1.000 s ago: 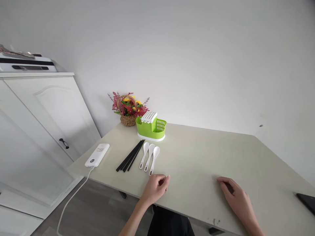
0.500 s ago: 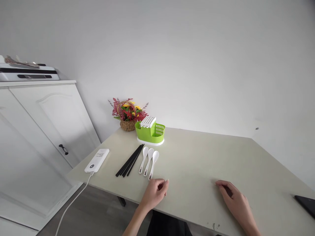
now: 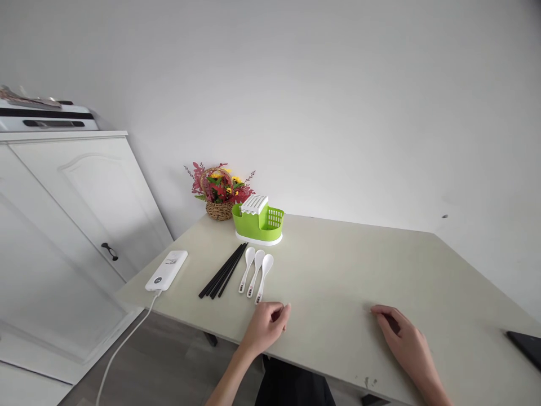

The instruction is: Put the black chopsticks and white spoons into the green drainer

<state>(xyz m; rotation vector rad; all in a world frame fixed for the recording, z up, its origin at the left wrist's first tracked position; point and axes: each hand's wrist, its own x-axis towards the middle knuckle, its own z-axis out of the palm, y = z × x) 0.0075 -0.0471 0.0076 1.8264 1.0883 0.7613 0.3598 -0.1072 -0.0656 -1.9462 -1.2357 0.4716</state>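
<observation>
My left hand (image 3: 265, 326) rests loosely curled at the table's front edge, its fingers closed with nothing showing in them. Just beyond its knuckles lie three white spoons (image 3: 255, 273), side by side with bowls pointing away from me. Several black chopsticks (image 3: 224, 272) are fanned out to the left of the spoons. Behind them stands a green utensil holder (image 3: 249, 226) with a white slotted top and a white base. Well to the right, my right hand (image 3: 403, 338) lies on the table, thumb and fingers drawn together around no visible object.
A white power bank (image 3: 168, 269) with a cable lies at the table's left edge. A wicker basket (image 3: 220, 211) of artificial flowers stands beside the holder. At the far right is a dark flat object (image 3: 525, 347), partly cut off. A white cabinet (image 3: 76, 225) stands left of the table (image 3: 329, 265).
The view has tipped slightly, so the table things appear a little higher. Both hands keep their places and their curled shape on the table.
</observation>
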